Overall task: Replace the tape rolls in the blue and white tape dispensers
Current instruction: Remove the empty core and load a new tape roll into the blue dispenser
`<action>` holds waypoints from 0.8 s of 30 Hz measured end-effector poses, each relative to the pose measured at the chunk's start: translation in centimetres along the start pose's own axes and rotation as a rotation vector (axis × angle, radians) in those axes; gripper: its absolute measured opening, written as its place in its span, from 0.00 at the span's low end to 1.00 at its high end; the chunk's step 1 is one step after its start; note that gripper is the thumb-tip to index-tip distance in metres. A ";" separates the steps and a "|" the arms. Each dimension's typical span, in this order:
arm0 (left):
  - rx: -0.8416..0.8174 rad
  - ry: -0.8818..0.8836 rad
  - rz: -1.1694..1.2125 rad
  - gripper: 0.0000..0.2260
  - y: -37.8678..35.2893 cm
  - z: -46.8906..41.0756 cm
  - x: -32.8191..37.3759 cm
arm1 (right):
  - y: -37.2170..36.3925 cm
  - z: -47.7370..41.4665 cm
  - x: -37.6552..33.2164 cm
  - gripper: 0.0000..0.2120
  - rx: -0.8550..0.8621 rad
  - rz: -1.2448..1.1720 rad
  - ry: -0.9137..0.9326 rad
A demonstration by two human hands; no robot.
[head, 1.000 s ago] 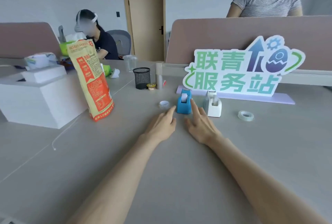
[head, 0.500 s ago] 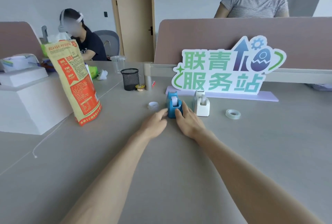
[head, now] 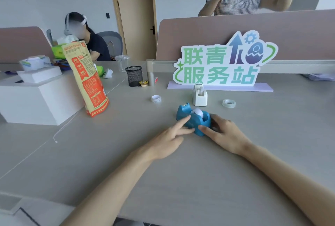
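The blue tape dispenser [head: 192, 119] lies turned sideways on the grey table, a whitish roll showing in its top. My left hand [head: 168, 139] touches its near side with the index finger stretched along it. My right hand [head: 223, 134] holds its right end between thumb and fingers. The white tape dispenser [head: 199, 96] stands upright just behind, in front of the sign. A clear tape roll [head: 229, 103] lies flat to the right of it. Another white-cored roll [head: 156, 98] lies to the left.
A green-lettered sign [head: 223, 64] stands behind the dispensers. An orange-and-yellow bag [head: 87, 80] stands at left beside a white box [head: 34, 102]. A black mesh pen cup [head: 134, 76] and a small jar sit further back. Two people are beyond the dividers.
The blue dispenser has come from beside the white one toward me and has turned sideways. Both hands have closed in on it. The person behind the divider has raised both hands.
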State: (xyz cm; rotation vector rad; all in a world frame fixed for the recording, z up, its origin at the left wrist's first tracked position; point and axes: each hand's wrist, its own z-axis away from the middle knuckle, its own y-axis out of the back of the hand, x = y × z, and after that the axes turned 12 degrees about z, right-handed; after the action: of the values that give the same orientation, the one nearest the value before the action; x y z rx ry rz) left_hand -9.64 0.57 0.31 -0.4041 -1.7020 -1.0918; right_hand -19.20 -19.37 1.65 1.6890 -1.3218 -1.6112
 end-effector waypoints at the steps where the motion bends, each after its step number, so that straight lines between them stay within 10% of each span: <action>1: 0.022 -0.021 -0.007 0.29 -0.3 -0.1 0.1 | 0.1 0.1 0.0 0.18 0.004 -0.032 -0.001; 6: 0.347 -0.134 -0.097 0.19 -0.3 -2.3 0.6 | 0.0 -0.7 0.2 0.31 0.039 -0.057 0.047; 13: 0.259 0.047 0.068 0.48 0.7 -6.3 0.1 | 0.0 -2.1 1.8 0.29 0.009 -0.043 0.036; 24: 0.323 -0.049 -0.024 0.29 0.6 -6.8 -0.9 | 1.2 -1.9 1.0 0.11 0.301 0.144 0.281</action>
State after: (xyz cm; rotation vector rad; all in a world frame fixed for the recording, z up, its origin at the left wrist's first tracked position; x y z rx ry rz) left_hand -4.93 -4.46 0.15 -0.2058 -1.8917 -0.8095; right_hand -17.91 -21.26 2.58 1.8616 -1.5548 -1.0881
